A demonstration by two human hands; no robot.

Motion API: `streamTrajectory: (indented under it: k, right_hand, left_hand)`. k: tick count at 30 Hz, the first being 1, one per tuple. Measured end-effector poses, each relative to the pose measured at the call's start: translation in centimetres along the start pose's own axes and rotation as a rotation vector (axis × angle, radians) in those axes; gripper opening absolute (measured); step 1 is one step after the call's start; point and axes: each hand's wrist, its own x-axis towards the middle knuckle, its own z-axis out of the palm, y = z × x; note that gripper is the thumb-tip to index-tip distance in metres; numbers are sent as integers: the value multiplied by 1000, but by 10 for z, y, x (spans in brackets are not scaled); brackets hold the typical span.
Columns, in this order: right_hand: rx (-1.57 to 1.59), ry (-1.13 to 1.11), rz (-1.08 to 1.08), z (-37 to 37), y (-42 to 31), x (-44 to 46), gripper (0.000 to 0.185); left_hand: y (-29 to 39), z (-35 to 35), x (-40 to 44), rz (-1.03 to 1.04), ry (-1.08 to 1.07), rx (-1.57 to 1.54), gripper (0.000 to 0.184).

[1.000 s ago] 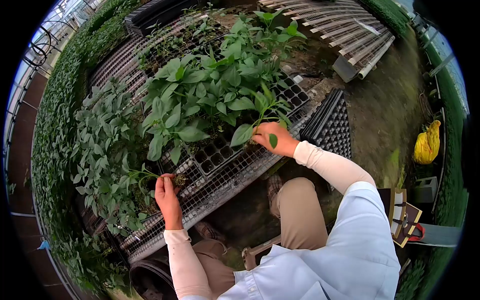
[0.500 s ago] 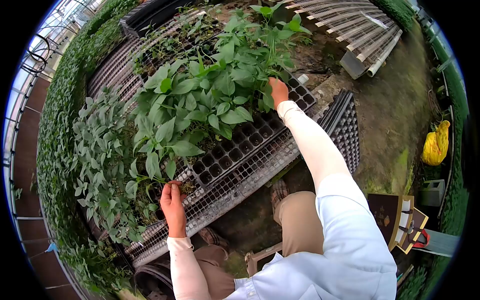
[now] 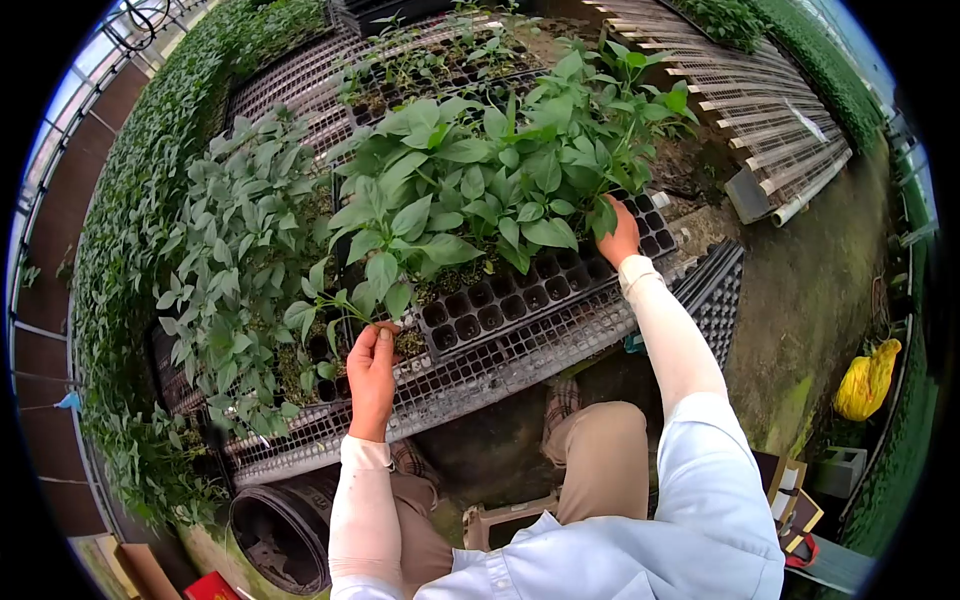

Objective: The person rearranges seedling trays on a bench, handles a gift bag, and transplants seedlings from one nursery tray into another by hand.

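Note:
Thumb and fingertips of my left hand (image 3: 370, 385) are pinched together on the stem of a leafy green seedling (image 3: 350, 303), just left of the black cell tray's front corner. My right hand (image 3: 619, 234) reaches in at the right part of that cell tray (image 3: 500, 310). Its fingers are curled among the leaves and partly hidden, so what they hold does not show. Between my hands, a dense row of broad-leaved seedlings (image 3: 480, 190) covers the back of the tray. Bare cells show along its front rows.
Darker seedlings (image 3: 245, 220) stand left, and sparser ones (image 3: 400, 75) behind. The mesh bench (image 3: 480, 375) carries the trays. Stacked cell trays (image 3: 715, 300) lean at the right. A black bucket (image 3: 285, 535) stands lower left, a slatted rack (image 3: 750, 110) upper right, a yellow bag (image 3: 867, 382) far right.
The view has swung, so bench, plants and both hands sit further right. The bucket shows more fully. Both hands keep about the same places at the tray, the left still pinching the stem.

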Motion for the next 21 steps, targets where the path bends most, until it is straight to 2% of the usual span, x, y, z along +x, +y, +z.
streamTrajectory:
  k: [1,3,6,7,9,12,17,21]
  right_hand:
    - [45,9,48,-2,-2,-15,23]
    - [-203,-282,59,-27,-31,-42,22]
    - [-216,-445,-391,-49,-62,-83,20]
    - [-214,-463,-412,-49,-70,-86,20]
    - [-417,-437,-566,-48,-83,-95,22]
    - [-528,-429,-679,-26,-73,-100,28]
    - [-383,-461,-793,-24,-98,-107,20]
    - [-317,-449,-815,-20,-128,-123,17]
  left_hand:
    - [0,-4,0,-20,-3,-29,19]
    - [0,-10,-2,3,18,-55,19]
    - [-5,-18,-1,35,81,-56,19]
    - [-7,-23,-1,8,98,-37,20]
    - [-5,-28,-4,44,110,-79,20]
    - [0,-37,-8,62,140,-97,20]
    - [-2,-54,-11,40,174,-90,20]
    - [-11,-51,-11,6,103,-160,20]
